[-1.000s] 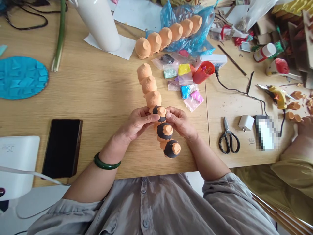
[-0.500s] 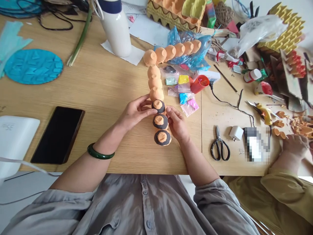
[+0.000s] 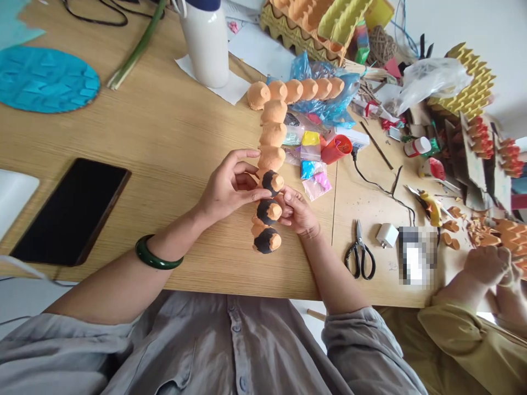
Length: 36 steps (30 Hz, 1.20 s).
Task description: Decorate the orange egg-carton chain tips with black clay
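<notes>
Between my two hands is an orange egg-carton strip (image 3: 272, 135), a row of cups with knobs. Its nearest cups wear black bands (image 3: 263, 213) around orange tips, and these tips point to the right. My left hand (image 3: 230, 184) grips the strip's left side, thumb near the uppermost black band. From the right, my right hand (image 3: 298, 211) pinches the edge by the black-banded cups; some of its fingers are hidden behind the strip. Another orange egg-carton strip (image 3: 293, 91) lies beyond the far end, partly over a blue plastic bag (image 3: 321, 68).
Left are a black phone (image 3: 74, 211) and a blue oval disc (image 3: 47, 78). A white bottle (image 3: 205, 46) stands at the back. Small coloured packets (image 3: 310, 153), a red cup (image 3: 336, 148) and scissors (image 3: 359, 252) lie right. A co-worker's hands (image 3: 489, 266) are at the far right.
The held strip has rolled so its black-banded tips face right instead of up toward me. My hands keep hold of it. The whole view has shifted slightly.
</notes>
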Tool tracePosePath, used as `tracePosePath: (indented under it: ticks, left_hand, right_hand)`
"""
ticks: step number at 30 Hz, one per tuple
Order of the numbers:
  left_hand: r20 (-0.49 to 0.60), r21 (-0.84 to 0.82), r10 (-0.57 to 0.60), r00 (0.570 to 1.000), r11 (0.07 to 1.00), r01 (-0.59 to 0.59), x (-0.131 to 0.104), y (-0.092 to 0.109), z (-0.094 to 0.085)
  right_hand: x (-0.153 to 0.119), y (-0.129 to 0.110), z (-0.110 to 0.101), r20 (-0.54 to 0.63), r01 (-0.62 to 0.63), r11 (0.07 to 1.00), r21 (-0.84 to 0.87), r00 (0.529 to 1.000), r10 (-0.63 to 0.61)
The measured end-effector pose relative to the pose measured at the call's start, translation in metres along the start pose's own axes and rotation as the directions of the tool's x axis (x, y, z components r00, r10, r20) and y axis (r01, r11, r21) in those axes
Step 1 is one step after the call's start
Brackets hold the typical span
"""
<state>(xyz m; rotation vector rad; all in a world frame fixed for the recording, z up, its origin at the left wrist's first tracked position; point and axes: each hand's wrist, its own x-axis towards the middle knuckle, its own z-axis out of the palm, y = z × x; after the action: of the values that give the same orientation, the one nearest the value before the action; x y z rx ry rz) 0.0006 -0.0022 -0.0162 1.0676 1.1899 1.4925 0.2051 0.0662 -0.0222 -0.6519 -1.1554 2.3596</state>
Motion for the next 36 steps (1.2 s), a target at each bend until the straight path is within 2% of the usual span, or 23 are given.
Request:
tracePosePath:
  ticks: [2, 5, 8, 12, 15, 17, 19, 23, 29, 36]
  left_hand:
    - [0.003, 0.052, 0.042, 0.999, 0.998, -0.042, -0.003, 0.002, 0.001]
    - [0.014, 0.138, 0.077, 0.997, 0.987, -0.078, -0.007, 0.006, 0.002]
    - [0.036, 0.168, 0.051, 0.998, 0.984, -0.056, -0.010, 0.012, 0.005]
    - [0.022, -0.066, -0.118, 0.993, 0.991, 0.120, -0.010, 0.016, 0.012]
    - [0.040, -0.226, -0.297, 0.954, 0.927, 0.299, -0.009, 0.018, 0.015]
    - [0.091, -0.234, -0.383, 0.919, 0.889, 0.394, -0.010, 0.021, 0.017]
    - [0.128, -0.197, -0.419, 0.899, 0.878, 0.437, -0.011, 0.024, 0.018]
    - [0.089, -0.126, -0.356, 0.930, 0.922, 0.365, -0.016, 0.027, 0.019]
    - [0.085, 0.062, -0.238, 0.968, 0.971, 0.233, -0.017, 0.030, 0.016]
    - [0.090, 0.099, -0.190, 0.978, 0.979, 0.181, -0.017, 0.031, 0.015]
  right_hand:
    - [-0.001, 0.001, 0.000, -0.010, 0.006, 1.000, -0.008, 1.000, -0.006]
    - [-0.003, 0.002, 0.008, -0.085, 0.007, 1.000, -0.014, 0.996, -0.008]
    - [-0.004, 0.002, 0.016, -0.153, 0.006, 1.000, -0.003, 0.988, -0.007]
    - [-0.005, 0.001, 0.015, -0.145, -0.019, 1.000, -0.003, 0.989, 0.019]
    - [-0.005, -0.001, 0.011, -0.142, -0.053, 0.999, -0.004, 0.988, 0.052]
    - [-0.004, -0.002, 0.010, -0.137, -0.057, 0.998, 0.003, 0.989, 0.057]
    - [-0.005, -0.002, 0.013, -0.118, -0.047, 0.999, 0.017, 0.992, 0.048]
    - [-0.006, -0.001, 0.019, -0.117, -0.030, 1.000, 0.004, 0.993, 0.030]
    - [-0.007, 0.001, 0.017, -0.162, -0.077, 0.995, -0.067, 0.985, 0.065]
    - [-0.008, 0.001, 0.014, -0.126, -0.057, 0.998, -0.026, 0.991, 0.053]
